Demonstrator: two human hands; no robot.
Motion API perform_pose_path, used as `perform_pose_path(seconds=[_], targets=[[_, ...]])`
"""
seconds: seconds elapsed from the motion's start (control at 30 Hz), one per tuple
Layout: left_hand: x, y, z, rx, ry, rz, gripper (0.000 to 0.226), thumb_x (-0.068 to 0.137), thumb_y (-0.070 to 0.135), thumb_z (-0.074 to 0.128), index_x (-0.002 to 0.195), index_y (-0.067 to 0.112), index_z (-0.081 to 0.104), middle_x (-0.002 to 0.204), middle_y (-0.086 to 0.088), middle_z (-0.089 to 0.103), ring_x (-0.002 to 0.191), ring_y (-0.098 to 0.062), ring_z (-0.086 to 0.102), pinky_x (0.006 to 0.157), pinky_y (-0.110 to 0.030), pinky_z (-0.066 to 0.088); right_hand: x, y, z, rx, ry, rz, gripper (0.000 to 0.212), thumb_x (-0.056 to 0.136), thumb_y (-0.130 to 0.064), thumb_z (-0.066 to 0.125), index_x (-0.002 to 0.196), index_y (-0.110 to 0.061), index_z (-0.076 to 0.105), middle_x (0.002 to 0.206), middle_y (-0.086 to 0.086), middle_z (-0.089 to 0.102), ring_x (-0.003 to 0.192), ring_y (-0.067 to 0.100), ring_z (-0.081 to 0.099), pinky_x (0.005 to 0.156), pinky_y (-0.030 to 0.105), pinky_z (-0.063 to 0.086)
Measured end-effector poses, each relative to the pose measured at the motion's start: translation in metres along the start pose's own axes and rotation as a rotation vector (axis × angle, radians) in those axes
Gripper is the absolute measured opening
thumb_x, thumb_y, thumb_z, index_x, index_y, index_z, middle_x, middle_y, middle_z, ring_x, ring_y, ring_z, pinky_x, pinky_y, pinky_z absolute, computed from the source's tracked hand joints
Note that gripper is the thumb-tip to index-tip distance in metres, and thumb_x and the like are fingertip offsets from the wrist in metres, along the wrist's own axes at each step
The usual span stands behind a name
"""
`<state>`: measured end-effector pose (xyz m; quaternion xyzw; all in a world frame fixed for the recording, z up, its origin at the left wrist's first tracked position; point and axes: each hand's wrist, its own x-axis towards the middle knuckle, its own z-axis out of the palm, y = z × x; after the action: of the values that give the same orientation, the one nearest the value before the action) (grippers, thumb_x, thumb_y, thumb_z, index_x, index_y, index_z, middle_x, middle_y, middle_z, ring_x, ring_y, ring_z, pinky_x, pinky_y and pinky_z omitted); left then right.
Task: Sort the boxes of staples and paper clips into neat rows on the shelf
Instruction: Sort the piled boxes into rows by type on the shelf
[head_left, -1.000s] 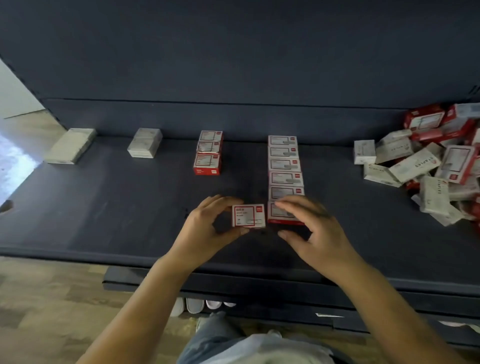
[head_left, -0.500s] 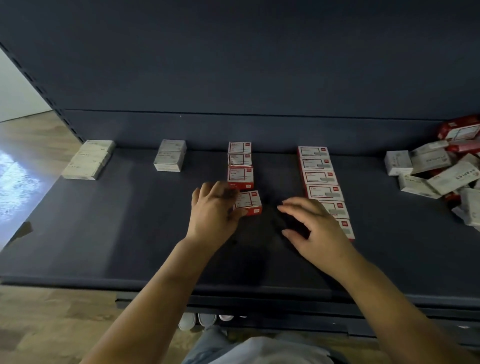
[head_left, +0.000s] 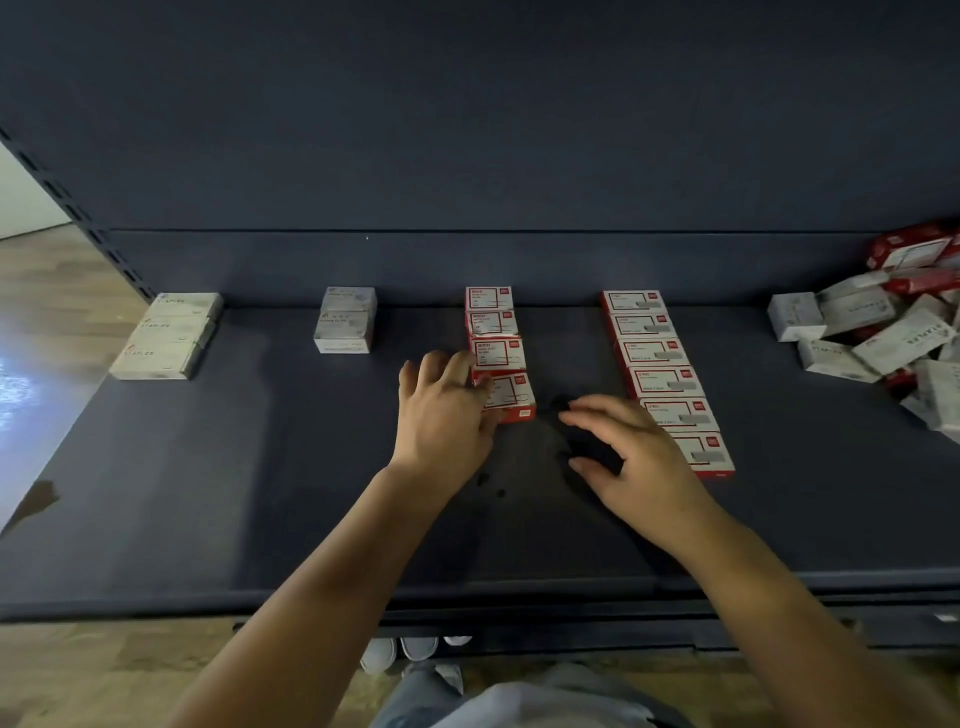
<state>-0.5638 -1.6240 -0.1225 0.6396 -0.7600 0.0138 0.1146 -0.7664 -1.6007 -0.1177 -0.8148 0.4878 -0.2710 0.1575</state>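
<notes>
- The left hand (head_left: 447, 421) rests on the near red box (head_left: 511, 399), fingers over its left edge and thumb at its front corner; it looks like a light hold, though the hand hides the contact, so I cannot tell how firm it is.
- That box now sits at the front end of the middle red row (head_left: 493, 332), touching the box behind it. Half a second ago it lay slightly apart and askew; a second ago it was further right, beside the front box of the long red row.
- The right hand (head_left: 631, 457) hovers over the shelf (head_left: 208, 493) with fingers spread and relaxed, holding nothing. A second ago it covered the front box of the long red row (head_left: 667, 382); now it lies just left of that row, overlapping its near boxes.
- The long red row holds six boxes running front to back.
- At the left, a row of pale staple boxes (head_left: 166, 335) sits at the shelf's edge, and a short pale stack (head_left: 345, 319) stands between it and the middle red row.
- At the far right lies a loose heap of pale and red boxes (head_left: 883, 327), unsorted, as before.
</notes>
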Motion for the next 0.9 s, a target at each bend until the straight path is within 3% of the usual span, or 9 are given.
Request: perform_pose_path(seconds=[0.07, 0.13, 0.23, 0.33, 0.43, 0.6, 0.77, 0.9], targets=[[0.001, -0.003, 0.0, -0.007, 0.032, 0.006, 0.037, 0.087, 0.033, 0.06, 0.12, 0.018, 0.062, 0.134, -0.002, 0.047, 0.124, -0.031, 0.035, 0.107, -0.054, 0.023, 0.001, -0.003, 0.001, -0.014, 0.021, -0.004, 0.047, 0.066, 0.003, 0.078, 0.11, -0.005, 0.066, 0.113, 0.009, 0.061, 0.104, 0.023, 0.055, 0.095, 0.011, 0.027], [0.003, -0.007, 0.003, -0.02, 0.098, 0.037, 0.03, 0.075, 0.023, 0.075, 0.102, 0.012, 0.072, 0.116, -0.008, 0.06, 0.109, -0.037, 0.05, 0.097, -0.058, 0.036, 0.002, -0.006, 0.003, -0.02, 0.028, -0.009, 0.047, 0.065, 0.003, 0.078, 0.11, -0.004, 0.066, 0.112, 0.009, 0.061, 0.104, 0.025, 0.056, 0.094, 0.014, 0.034], [0.004, -0.01, 0.005, -0.073, 0.147, 0.074, 0.027, 0.063, 0.017, 0.083, 0.088, 0.012, 0.075, 0.101, -0.008, 0.065, 0.093, -0.037, 0.058, 0.086, -0.055, 0.045, 0.001, -0.009, 0.006, -0.015, 0.035, 0.016, 0.046, 0.068, 0.001, 0.077, 0.112, -0.006, 0.065, 0.114, 0.007, 0.06, 0.106, 0.025, 0.056, 0.092, 0.022, 0.037], [0.003, -0.014, 0.007, -0.131, 0.166, 0.098, 0.032, 0.062, 0.017, 0.084, 0.091, 0.011, 0.073, 0.097, -0.008, 0.065, 0.089, -0.037, 0.06, 0.083, -0.053, 0.047, -0.001, -0.01, 0.012, -0.019, 0.048, 0.023, 0.045, 0.068, 0.0, 0.077, 0.111, -0.006, 0.065, 0.114, 0.007, 0.06, 0.106, 0.024, 0.056, 0.095, 0.013, 0.032], [0.0, -0.015, 0.009, -0.156, 0.184, 0.108, 0.035, 0.066, 0.022, 0.08, 0.096, 0.009, 0.071, 0.097, -0.009, 0.064, 0.088, -0.037, 0.06, 0.083, -0.054, 0.047, -0.002, -0.013, 0.016, -0.037, 0.082, 0.03, 0.042, 0.07, -0.004, 0.075, 0.11, -0.005, 0.066, 0.113, 0.007, 0.06, 0.106, 0.021, 0.055, 0.096, 0.014, 0.029], [-0.006, -0.001, 0.006, -0.212, 0.205, 0.189, 0.04, 0.078, 0.036, 0.047, 0.098, 0.011, 0.07, 0.101, -0.007, 0.064, 0.094, -0.03, 0.055, 0.086, -0.052, 0.047, -0.004, -0.011, 0.012, -0.074, 0.175, 0.035, 0.038, 0.071, -0.013, 0.064, 0.108, -0.004, 0.067, 0.112, 0.01, 0.06, 0.106, 0.015, 0.048, 0.095, 0.017, 0.033], [-0.008, 0.034, 0.007, -0.229, 0.244, 0.267, 0.039, 0.078, 0.034, 0.047, 0.101, 0.013, 0.07, 0.102, -0.006, 0.063, 0.1, -0.026, 0.048, 0.088, -0.051, 0.045, -0.013, 0.01, -0.007, -0.087, 0.308, 0.046, 0.033, 0.073, -0.011, 0.062, 0.105, -0.001, 0.067, 0.111, 0.013, 0.06, 0.107, 0.018, 0.048, 0.096, 0.02, 0.035], [0.001, 0.075, 0.012, -0.246, 0.284, 0.292, 0.037, 0.08, 0.032, 0.047, 0.102, 0.012, 0.069, 0.102, -0.007, 0.062, 0.101, -0.025, 0.046, 0.087, -0.051, 0.046, -0.029, 0.041, -0.03, -0.074, 0.317, 0.074, 0.033, 0.073, -0.009, 0.062, 0.105, 0.0, 0.067, 0.113, 0.014, 0.06, 0.107, 0.019, 0.048, 0.094, 0.019, 0.036]])
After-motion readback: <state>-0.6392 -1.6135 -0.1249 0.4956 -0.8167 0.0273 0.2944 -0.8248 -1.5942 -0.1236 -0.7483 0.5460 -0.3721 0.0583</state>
